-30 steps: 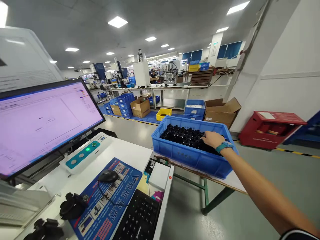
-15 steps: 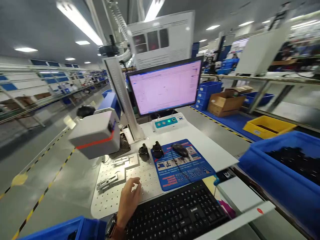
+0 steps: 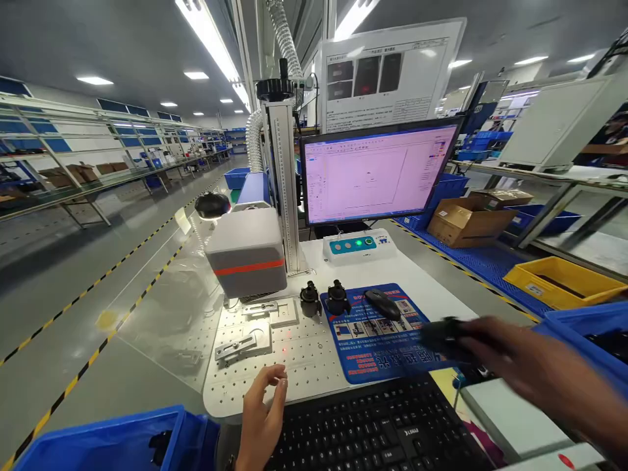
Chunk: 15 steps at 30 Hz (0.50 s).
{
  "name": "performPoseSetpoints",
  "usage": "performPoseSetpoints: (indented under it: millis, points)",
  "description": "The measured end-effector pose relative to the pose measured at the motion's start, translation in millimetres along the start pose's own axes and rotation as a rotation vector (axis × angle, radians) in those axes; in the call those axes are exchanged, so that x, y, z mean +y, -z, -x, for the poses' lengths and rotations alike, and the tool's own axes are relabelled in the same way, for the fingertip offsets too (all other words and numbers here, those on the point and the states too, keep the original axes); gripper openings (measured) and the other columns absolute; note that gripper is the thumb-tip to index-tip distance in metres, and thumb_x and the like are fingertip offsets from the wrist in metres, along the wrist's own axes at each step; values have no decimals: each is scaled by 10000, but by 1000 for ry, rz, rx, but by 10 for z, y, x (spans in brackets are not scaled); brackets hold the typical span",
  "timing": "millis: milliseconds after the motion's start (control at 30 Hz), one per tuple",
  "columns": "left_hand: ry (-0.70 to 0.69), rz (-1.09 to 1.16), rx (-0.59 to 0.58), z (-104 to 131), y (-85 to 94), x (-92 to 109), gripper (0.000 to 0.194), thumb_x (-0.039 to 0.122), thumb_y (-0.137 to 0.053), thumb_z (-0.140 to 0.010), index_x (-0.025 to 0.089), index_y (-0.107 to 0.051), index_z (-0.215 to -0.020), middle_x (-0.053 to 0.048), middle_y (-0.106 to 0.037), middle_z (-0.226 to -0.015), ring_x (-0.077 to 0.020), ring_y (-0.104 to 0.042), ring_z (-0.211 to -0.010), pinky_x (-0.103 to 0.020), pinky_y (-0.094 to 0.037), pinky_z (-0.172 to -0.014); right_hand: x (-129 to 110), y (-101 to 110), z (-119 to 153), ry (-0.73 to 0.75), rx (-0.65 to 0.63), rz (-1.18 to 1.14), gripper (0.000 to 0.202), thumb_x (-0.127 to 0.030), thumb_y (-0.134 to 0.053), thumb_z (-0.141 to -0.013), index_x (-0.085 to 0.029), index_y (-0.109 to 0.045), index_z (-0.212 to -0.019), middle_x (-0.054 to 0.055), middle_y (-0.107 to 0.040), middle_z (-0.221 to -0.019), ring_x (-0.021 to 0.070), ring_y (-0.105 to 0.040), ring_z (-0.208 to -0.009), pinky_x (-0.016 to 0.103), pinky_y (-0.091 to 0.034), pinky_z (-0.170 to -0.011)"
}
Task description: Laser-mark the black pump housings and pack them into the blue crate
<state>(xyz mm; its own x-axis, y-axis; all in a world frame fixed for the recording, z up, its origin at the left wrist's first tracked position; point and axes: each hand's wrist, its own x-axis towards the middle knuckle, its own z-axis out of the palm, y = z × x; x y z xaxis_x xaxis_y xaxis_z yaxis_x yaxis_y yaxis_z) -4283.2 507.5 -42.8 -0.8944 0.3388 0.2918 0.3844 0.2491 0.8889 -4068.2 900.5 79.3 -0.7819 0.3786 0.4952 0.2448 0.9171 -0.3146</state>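
My left hand (image 3: 265,412) hovers over the front edge of the perforated metal plate (image 3: 299,369), beside the keyboard (image 3: 377,425). Its fingers are curved and apart, with nothing between them. At the right, my right hand (image 3: 520,360) is smeared by motion and grips a black part (image 3: 447,339) above the mouse pad (image 3: 363,363); the part's details are blurred. Two similar black parts stand upright side by side, one (image 3: 310,301) on the plate and another (image 3: 337,299) at the pad's left edge. A mouse (image 3: 383,304) lies on the pad.
A grey machine head (image 3: 248,252) with an orange stripe overhangs metal fixtures (image 3: 236,347) on the plate. Behind are a monitor (image 3: 377,173) and a control box (image 3: 360,247) with a green light. Blue bins stand at the lower left (image 3: 122,435) and right (image 3: 589,320).
My right hand has come into view from the right, gripping a black part. The camera view has turned left, so the bench sits further right. My left hand stays near the plate's front edge.
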Motion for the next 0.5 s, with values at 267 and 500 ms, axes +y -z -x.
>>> performPoseSetpoints:
  millis: [267, 500]
  points:
    - [-31, -120, 14, -166, 200, -82, 429, 506, -580, -977, 203, -668, -1267, -157, -735, -1292, -317, -681, -1239, -519, -568, -1073, -1913, -1405, -1136, 640, -572, -20, 133, -105, -627, -963, -185, -670, -1060, 63, -757, -1039, 223, -682, -977, 322, -513, -777]
    - [-161, -212, -60, -611, 73, -256, 618, 434, -591, -969, 207, -426, -1519, -183, -522, -1580, -345, -481, -1491, -602, -421, -1220, -2335, -1803, -1426, 675, -667, -98, 188, -105, -606, -971, -161, -698, -1125, 82, -760, -1081, 242, -693, -1013, 335, -530, -807]
